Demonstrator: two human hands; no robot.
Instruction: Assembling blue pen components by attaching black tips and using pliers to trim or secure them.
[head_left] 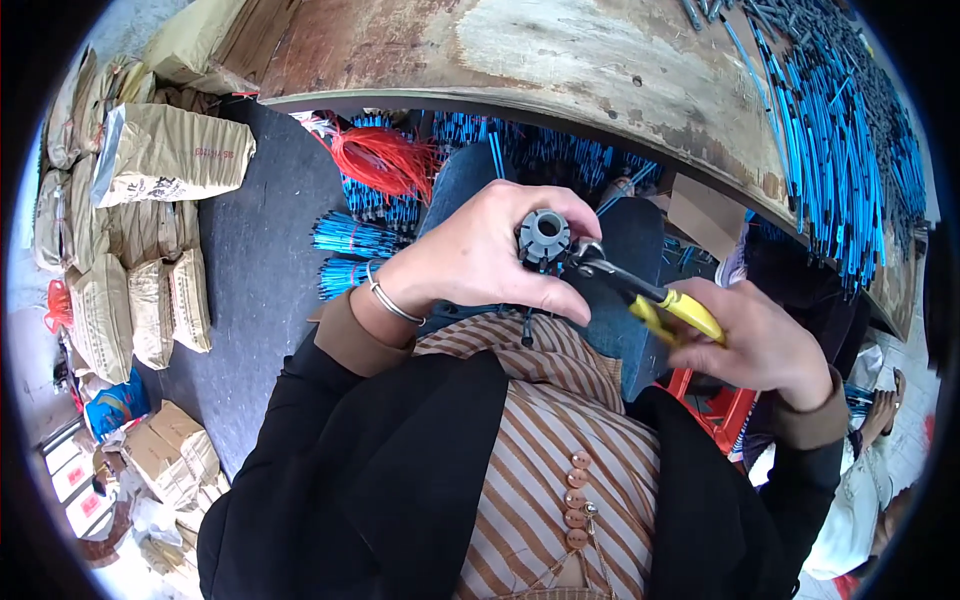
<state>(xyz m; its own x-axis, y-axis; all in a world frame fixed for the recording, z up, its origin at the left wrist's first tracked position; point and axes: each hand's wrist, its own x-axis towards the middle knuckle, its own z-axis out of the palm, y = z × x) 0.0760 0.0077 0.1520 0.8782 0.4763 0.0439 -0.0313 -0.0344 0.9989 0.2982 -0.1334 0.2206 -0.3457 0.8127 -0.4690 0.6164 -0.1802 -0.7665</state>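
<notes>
My left hand (480, 245) is wrapped round a dark grey, notched round part (546, 236) with a hole in its centre, held end-up above my lap. Some thin dark pieces hang beneath it, partly hidden by the fingers. In my right hand (755, 335) are pliers (697, 316) with yellow handles. Their dark metal jaws reach left to the edge of the grey part, beside my left fingers. I cannot tell whether the jaws grip anything. A thin blue rod (497, 158) shows just beyond my left hand.
A worn wooden table (560, 55) stands ahead, with a heap of blue rods (840, 160) at its right. Below it lie red strips (385, 160) and blue rod bundles (360, 235). Woven sacks (180, 155) are stacked left. A red plastic crate-like thing (712, 410) and another person's hand (880, 412) appear right.
</notes>
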